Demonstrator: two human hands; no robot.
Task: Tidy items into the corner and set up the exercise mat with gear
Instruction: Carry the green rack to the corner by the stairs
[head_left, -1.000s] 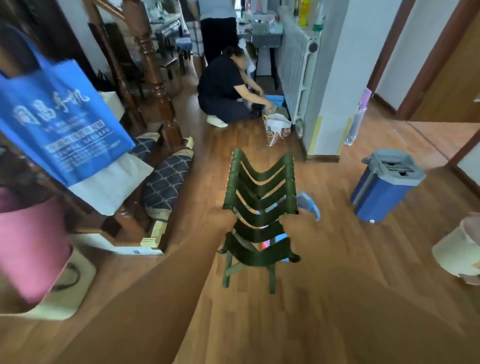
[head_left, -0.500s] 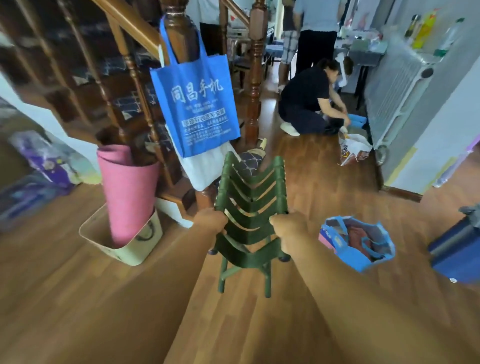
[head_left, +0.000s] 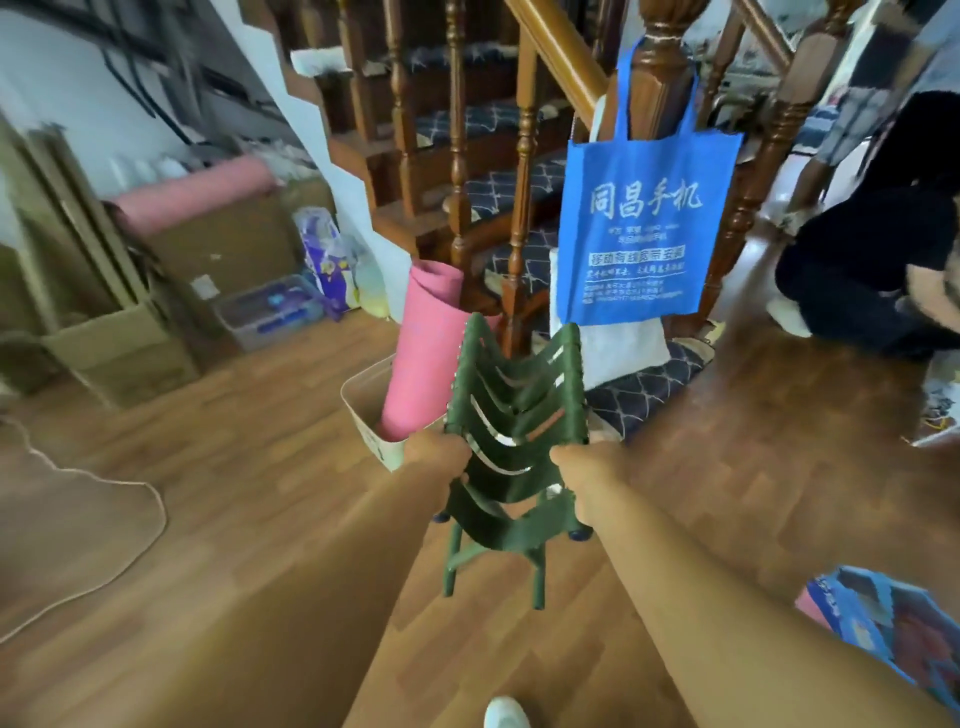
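Green stool stack (head_left: 511, 441), left hand (head_left: 436, 460) and right hand (head_left: 579, 475) gripping, fingers hidden

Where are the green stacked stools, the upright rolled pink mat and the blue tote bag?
Stack of green fabric stools (head_left: 519, 488), head view, lower seat.
Upright rolled pink mat (head_left: 423, 358), head view, roll's side.
Blue fabric tote bag (head_left: 644, 228), head view, printed front.

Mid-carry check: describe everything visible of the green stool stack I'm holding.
The green stool stack looks like several folding stools nested together, dark green, with sagging fabric seats curving between side rails. Green legs with dark feet hang below, seemingly clear of the wooden floor. It is roughly upright, top tilted away. The left hand grips its left rail, the right hand its right rail. Just behind it a pink rolled mat stands in a beige basket.
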